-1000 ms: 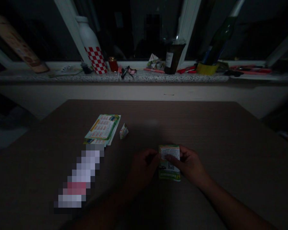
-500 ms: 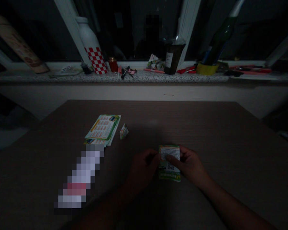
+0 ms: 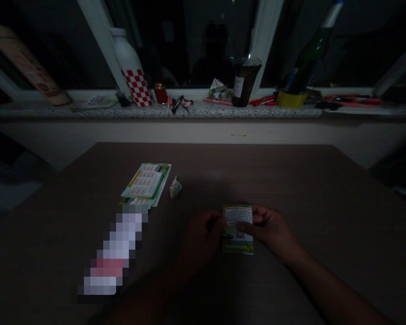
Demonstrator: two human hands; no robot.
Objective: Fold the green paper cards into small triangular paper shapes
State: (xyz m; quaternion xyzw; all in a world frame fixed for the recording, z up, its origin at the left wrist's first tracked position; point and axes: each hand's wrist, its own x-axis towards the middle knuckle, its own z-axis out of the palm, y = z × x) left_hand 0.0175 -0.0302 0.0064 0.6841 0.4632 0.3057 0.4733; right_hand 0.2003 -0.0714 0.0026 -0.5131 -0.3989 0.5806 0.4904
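A small printed paper sheet [image 3: 237,241], white and green with a dark square code on it, is held between my two hands above the table. My left hand [image 3: 203,234] pinches its left edge between thumb and fingers. From the right, my right hand [image 3: 272,230] grips it with the thumb flat on the front and the fingers behind. To the left lies a stack of similar printed sheets [image 3: 145,180]. Beside the stack sits a small folded paper piece [image 3: 175,187].
A blurred-out pale strip [image 3: 111,253] lies left of my hands on the brown table [image 3: 291,176]. Along the stone sill [image 3: 196,110] stand a red-checked white bottle [image 3: 135,76], a dark plastic cup [image 3: 243,83], a green bottle [image 3: 309,58] in a yellow roll of tape [image 3: 291,99], and pens.
My right thumb has shifted slightly down on the sheet. Both hands keep their hold, and the sheet stays almost where it was. The view has tilted a little.
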